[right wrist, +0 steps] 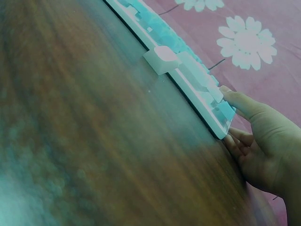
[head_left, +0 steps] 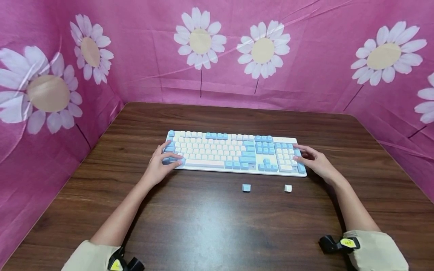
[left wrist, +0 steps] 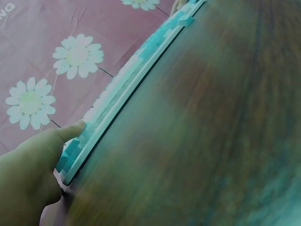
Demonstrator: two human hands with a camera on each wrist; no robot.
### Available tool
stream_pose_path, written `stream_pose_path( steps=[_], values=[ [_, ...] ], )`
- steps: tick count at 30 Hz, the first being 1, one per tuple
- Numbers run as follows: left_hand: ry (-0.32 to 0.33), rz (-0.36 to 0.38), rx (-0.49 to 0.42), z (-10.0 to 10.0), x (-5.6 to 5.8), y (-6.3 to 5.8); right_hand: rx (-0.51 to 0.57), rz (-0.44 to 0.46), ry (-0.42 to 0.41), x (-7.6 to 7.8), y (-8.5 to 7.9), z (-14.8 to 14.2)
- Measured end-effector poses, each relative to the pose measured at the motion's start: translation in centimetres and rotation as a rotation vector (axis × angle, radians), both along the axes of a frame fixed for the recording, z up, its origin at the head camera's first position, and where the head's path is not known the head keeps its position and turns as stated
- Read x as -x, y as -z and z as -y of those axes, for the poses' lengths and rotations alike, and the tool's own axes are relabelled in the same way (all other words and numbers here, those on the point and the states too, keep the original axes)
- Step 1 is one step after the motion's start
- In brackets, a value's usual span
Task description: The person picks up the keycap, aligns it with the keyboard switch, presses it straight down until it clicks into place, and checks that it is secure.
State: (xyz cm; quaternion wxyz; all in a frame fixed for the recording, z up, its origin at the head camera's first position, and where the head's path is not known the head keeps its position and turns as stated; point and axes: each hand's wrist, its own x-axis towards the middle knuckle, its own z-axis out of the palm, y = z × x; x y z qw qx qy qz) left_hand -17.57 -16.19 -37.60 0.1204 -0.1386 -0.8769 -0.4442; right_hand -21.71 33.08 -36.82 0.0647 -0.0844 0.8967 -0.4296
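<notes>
A blue and white keyboard [head_left: 210, 152] lies flat on the table between both hands. My left hand [head_left: 159, 162] grips its left end, with the thumb and a finger over the keys. In the left wrist view the thumb of that left hand [left wrist: 40, 155] presses on top near the corner. My right hand [head_left: 317, 162] holds the right end. Its thumb rests on the number pad keys, and its other fingers bend round the side edge in the right wrist view. In front of the keyboard lie a loose blue keycap [head_left: 246, 188] and a loose white keycap [head_left: 288, 188].
The dark wooden table [head_left: 210, 226] stretches out around the keyboard. Behind it and at both sides hangs a pink cloth [head_left: 145, 56] with large daisies. A black strapped device [head_left: 339, 244] sits at the right sleeve, and another [head_left: 125, 263] at the left.
</notes>
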Motion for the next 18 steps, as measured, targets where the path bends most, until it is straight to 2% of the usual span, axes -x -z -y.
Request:
stream_pose_path(
  steps=[4, 12, 18],
  values=[
    [0.005, 0.041, -0.046, -0.07, 0.09, -0.09, -0.003, -0.003, 0.000, 0.03, 0.08, -0.05],
    [-0.007, 0.039, -0.041, -0.28, 0.34, -0.29, -0.003, 0.002, 0.003, 0.00, -0.05, -0.19],
    [-0.010, 0.113, -0.031, -0.15, 0.28, -0.96, -0.001, 0.006, -0.008, 0.00, -0.05, -0.07]
  ],
)
